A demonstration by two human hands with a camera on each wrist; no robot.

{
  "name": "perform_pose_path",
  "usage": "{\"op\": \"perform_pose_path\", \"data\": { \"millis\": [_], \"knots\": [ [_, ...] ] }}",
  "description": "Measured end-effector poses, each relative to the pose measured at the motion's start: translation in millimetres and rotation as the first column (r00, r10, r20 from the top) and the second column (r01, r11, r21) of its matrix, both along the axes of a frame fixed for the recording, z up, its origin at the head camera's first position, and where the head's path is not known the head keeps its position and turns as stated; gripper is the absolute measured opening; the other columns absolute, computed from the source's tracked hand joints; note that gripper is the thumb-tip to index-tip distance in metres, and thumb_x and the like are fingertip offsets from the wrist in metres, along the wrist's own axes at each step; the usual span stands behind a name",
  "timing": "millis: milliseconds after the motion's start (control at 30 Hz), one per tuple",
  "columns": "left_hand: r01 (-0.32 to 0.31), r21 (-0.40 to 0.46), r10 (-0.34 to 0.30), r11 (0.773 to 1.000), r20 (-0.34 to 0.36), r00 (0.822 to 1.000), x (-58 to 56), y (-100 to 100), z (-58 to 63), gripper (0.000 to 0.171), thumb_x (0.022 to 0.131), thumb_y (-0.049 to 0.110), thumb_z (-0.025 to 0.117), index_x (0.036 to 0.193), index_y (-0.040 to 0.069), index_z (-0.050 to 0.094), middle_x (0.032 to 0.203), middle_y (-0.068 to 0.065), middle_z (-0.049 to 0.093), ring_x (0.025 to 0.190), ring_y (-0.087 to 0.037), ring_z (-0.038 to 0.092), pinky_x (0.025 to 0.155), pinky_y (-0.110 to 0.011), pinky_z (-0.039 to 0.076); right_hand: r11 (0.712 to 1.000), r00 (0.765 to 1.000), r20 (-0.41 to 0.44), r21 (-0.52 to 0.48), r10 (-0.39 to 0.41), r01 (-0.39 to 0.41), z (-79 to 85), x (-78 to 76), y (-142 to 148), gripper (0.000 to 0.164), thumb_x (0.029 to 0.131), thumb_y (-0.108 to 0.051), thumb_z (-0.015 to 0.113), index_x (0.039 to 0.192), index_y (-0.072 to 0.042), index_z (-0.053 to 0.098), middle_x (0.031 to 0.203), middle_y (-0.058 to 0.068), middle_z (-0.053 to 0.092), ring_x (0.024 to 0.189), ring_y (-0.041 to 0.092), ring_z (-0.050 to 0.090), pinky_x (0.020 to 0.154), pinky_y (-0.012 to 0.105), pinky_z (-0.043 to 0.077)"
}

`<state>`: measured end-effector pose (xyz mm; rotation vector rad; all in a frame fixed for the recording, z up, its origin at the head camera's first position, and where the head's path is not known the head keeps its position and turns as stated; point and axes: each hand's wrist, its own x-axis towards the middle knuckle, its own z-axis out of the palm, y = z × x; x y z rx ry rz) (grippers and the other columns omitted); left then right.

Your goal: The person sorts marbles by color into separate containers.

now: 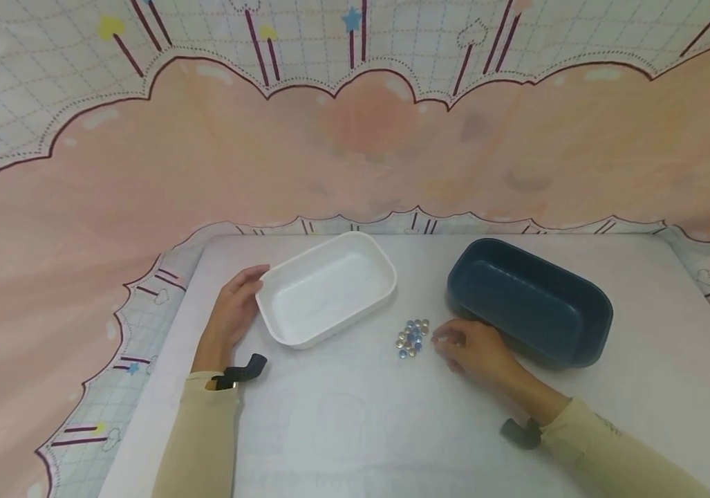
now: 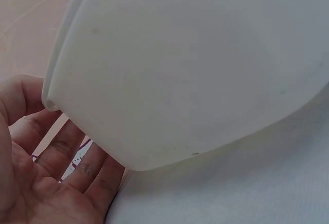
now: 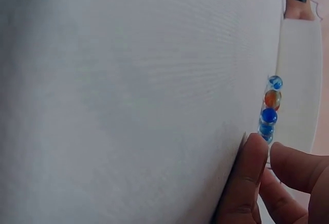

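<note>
Glass marbles (image 1: 413, 337), blue, amber and clear, lie in a small cluster on the white tabletop. Just to their right is my right hand (image 1: 471, 349), its thumb and index fingertips apart beside the nearest marbles. In the right wrist view a row of marbles (image 3: 269, 115) shows just past those fingertips, and no marble shows between them. A white rectangular basin (image 1: 330, 287) stands left of the cluster. My left hand (image 1: 235, 309) touches the left end of this basin, thumb at the rim and loosely extended fingers (image 2: 61, 149) along the outer wall.
A dark blue basin (image 1: 535, 304) stands at the right, its near side just beyond the right hand. Black wrist mounts (image 1: 521, 434) sit at both cuffs. A patterned pink cloth (image 1: 330, 159) hangs behind the table (image 1: 342, 429).
</note>
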<state>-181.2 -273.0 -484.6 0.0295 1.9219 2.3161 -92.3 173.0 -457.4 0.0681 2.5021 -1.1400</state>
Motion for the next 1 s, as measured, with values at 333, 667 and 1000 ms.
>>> {"op": "perform_pose_path", "data": {
  "millis": [333, 667, 1000],
  "knots": [
    [-0.006, -0.012, 0.006, 1.0, 0.026, 1.0, -0.8, -0.3, 0.5, 0.033, 0.105, 0.014, 0.054, 0.137, 0.008, 0.058, 0.135, 0.004, 0.058, 0.125, -0.012, 0.058, 0.103, -0.019, 0.052, 1.0, 1.0, 0.004, 0.006, -0.027, 0.027, -0.4, -1.6, -1.9, 0.022, 0.095, -0.026, 0.071, 0.116, -0.018, 0.072, 0.098, 0.005, 0.067, 0.073, 0.015, 0.064, 0.064, 0.027, 0.056],
    [-0.002, -0.02, 0.003, 1.0, 0.021, 1.0, -0.9, -0.8, 0.4, 0.035, 0.106, 0.014, 0.053, 0.14, 0.007, 0.055, 0.137, 0.004, 0.056, 0.126, -0.012, 0.057, 0.103, -0.019, 0.052, 0.999, 0.999, -0.013, 0.001, -0.035, 0.035, -1.1, -3.6, -3.7, 0.019, 0.095, -0.022, 0.072, 0.113, -0.016, 0.072, 0.096, 0.006, 0.065, 0.071, 0.016, 0.063, 0.062, 0.028, 0.056],
    [-0.008, -0.024, 0.009, 1.0, 0.008, 1.0, -0.7, 0.6, -0.6, 0.035, 0.106, 0.012, 0.051, 0.14, 0.005, 0.056, 0.136, 0.003, 0.057, 0.126, -0.012, 0.057, 0.104, -0.019, 0.052, 0.999, 0.999, -0.004, -0.026, -0.037, 0.037, 0.4, -2.2, -2.7, 0.02, 0.095, -0.023, 0.072, 0.113, -0.015, 0.071, 0.094, 0.006, 0.065, 0.069, 0.015, 0.064, 0.062, 0.028, 0.057]
  ]
}}
